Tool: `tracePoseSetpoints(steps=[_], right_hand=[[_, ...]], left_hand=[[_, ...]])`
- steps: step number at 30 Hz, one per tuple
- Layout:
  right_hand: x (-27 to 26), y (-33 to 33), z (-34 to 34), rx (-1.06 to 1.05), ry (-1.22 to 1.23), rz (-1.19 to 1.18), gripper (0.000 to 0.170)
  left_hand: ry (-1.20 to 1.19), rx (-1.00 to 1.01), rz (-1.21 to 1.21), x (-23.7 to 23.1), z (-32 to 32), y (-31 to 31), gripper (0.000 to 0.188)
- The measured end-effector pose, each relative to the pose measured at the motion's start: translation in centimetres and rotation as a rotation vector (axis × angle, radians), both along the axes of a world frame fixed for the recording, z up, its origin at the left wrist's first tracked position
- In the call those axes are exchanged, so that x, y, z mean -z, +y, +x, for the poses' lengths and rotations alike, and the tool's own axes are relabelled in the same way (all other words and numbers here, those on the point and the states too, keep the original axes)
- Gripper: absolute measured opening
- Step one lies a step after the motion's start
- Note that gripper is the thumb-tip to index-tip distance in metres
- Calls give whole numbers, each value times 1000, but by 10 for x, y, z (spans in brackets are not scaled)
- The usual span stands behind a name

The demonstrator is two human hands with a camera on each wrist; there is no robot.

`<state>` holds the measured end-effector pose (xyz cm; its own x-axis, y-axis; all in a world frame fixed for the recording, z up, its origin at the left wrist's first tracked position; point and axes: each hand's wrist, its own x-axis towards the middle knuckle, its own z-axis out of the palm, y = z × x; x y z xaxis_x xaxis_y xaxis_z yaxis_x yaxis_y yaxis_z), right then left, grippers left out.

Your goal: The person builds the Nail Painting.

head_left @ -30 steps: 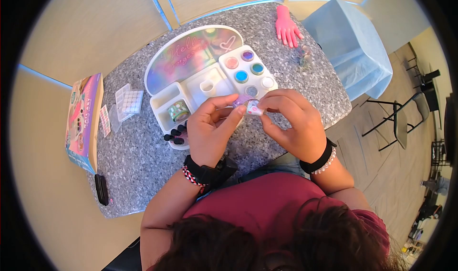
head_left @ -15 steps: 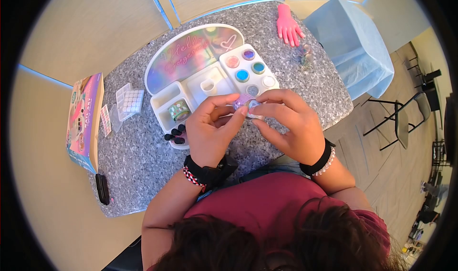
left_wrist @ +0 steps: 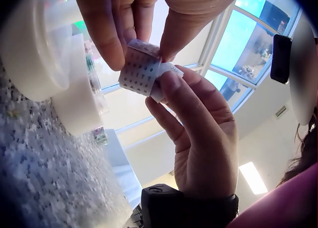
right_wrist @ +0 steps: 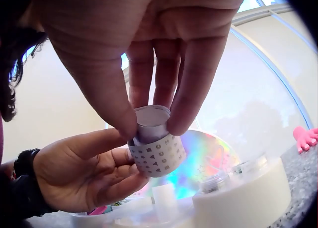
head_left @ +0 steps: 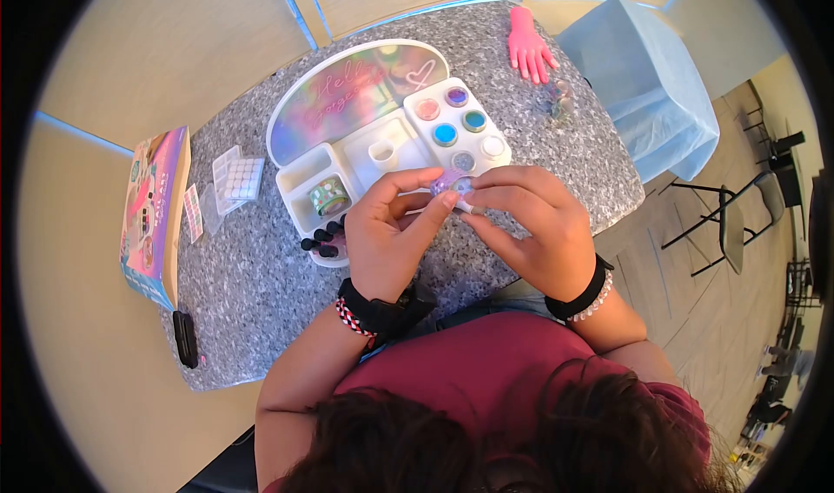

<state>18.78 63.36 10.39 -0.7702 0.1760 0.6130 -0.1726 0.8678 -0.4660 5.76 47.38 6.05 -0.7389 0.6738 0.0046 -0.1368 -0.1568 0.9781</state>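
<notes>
Both hands meet over the near edge of the white tray [head_left: 397, 150]. The left hand [head_left: 382, 237] pinches a rolled, pale purple strip [head_left: 446, 180] between thumb and fingers. In the right wrist view this outer roll [right_wrist: 158, 161] carries rows of small grey marks, and the left hand [right_wrist: 74, 173] holds it from the side. A narrower white roll [right_wrist: 152, 119] stands partly inside it, pinched by the right hand [right_wrist: 149, 39]. The left wrist view shows the patterned roll [left_wrist: 139, 75] between the left hand [left_wrist: 189, 11] and right hand [left_wrist: 206, 128].
The tray holds glitter pots [head_left: 446, 134], a green patterned roll [head_left: 328, 196] and black-capped bottles [head_left: 325, 241]. At left are a box [head_left: 156, 211], a white bead case [head_left: 243, 178] and a black object [head_left: 184, 338]. A pink model hand [head_left: 528, 48] lies at the far right.
The right fingers have shifted around the white piece; its pink-marked face, visible one second ago, is now mostly hidden. The left hand keeps its pinch. The table scene has shifted slightly in the head view.
</notes>
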Motion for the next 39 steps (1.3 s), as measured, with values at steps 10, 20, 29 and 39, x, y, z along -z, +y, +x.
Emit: tracePoseSetpoints(steps=[10, 20, 29, 39], right_hand=[[0, 2, 0, -60, 63, 107, 29], [4, 5, -1, -24, 31, 0, 50], [9, 9, 1, -186, -246, -769, 62], [34, -8, -4, -231, 41, -967, 63]], left_hand=[[12, 3, 4, -3, 1, -2, 31], [33, 171, 54, -5, -3, -1, 51], [89, 177, 66, -5, -2, 1, 59], [243, 146, 86, -5, -2, -3, 70]])
